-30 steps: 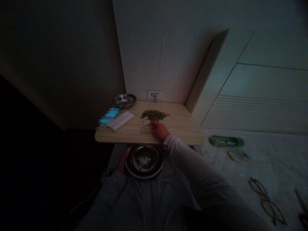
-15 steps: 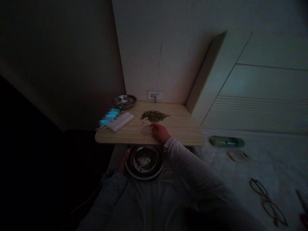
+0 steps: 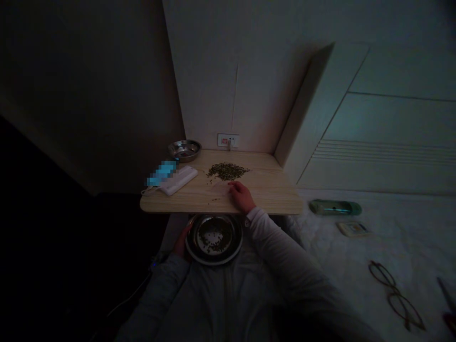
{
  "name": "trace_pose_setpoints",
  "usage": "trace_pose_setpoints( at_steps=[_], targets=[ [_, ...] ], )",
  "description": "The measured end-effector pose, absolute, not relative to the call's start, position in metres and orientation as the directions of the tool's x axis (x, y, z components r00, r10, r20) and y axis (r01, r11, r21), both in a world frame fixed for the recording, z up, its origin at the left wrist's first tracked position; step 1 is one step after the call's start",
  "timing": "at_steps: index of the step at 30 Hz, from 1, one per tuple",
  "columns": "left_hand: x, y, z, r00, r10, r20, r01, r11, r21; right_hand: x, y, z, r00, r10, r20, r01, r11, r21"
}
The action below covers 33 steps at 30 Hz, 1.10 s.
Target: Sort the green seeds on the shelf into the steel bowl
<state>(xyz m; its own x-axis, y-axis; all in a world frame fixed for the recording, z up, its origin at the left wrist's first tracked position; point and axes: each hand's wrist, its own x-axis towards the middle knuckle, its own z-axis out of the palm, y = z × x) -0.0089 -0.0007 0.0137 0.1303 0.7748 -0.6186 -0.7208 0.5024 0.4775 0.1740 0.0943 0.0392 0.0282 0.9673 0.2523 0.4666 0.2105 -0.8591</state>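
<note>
My left hand [image 3: 182, 243] grips the left side of a round metal bowl [image 3: 214, 257] held at my lap, just below the table's front edge. Small dark green grains [image 3: 221, 243] lie scattered inside it. Over the wooden table [image 3: 274, 190], my right hand [image 3: 242, 196] has its fingers closed on a thin, pale, see-through sheet [image 3: 221, 188], faint in the dim light. Just beyond those fingers spreads a heap of the same grains [image 3: 228, 171]. A few stray ones lie near the front edge.
A second metal bowl [image 3: 185, 150] stands at the table's back left, beside a white power strip [image 3: 179, 181] and a blurred-out blue object [image 3: 161, 173]. On the bed to the right lie a green bottle [image 3: 335, 207], a small card-like packet [image 3: 353, 229] and eyeglasses [image 3: 395, 292]. A wall socket [image 3: 228, 140] sits behind.
My right hand has shifted slightly right and away from the front edge, with the see-through sheet closer to the heap. The left hand and its bowl stay put.
</note>
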Motion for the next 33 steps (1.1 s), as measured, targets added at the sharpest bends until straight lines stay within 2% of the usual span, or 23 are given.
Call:
trace_pose_setpoints(
  at_steps=[8, 16, 22, 33],
  targets=[
    [-0.008, -0.001, 0.017, 0.122, 0.769, -0.627, -0.701, 0.514, 0.494, 0.167, 0.081, 0.043, -0.076, 0.955, 0.285, 0.506, 0.284, -0.815],
    [-0.007, -0.001, 0.017, 0.137, 0.754, -0.643, -0.705, 0.53, 0.471, 0.164, 0.079, 0.045, -0.148, 0.955, 0.256, 0.65, 0.289, -0.703],
    [-0.008, -0.001, 0.014, 0.098, 0.795, -0.598, -0.713, 0.476, 0.515, 0.163, 0.077, 0.048, -0.195, 0.954, 0.226, 0.691, 0.297, -0.659],
    [-0.007, 0.001, 0.016, 0.089, 0.814, -0.573, -0.707, 0.457, 0.54, 0.164, 0.077, 0.049, -0.271, 0.948, 0.166, 0.629, 0.305, -0.715]
  ],
)
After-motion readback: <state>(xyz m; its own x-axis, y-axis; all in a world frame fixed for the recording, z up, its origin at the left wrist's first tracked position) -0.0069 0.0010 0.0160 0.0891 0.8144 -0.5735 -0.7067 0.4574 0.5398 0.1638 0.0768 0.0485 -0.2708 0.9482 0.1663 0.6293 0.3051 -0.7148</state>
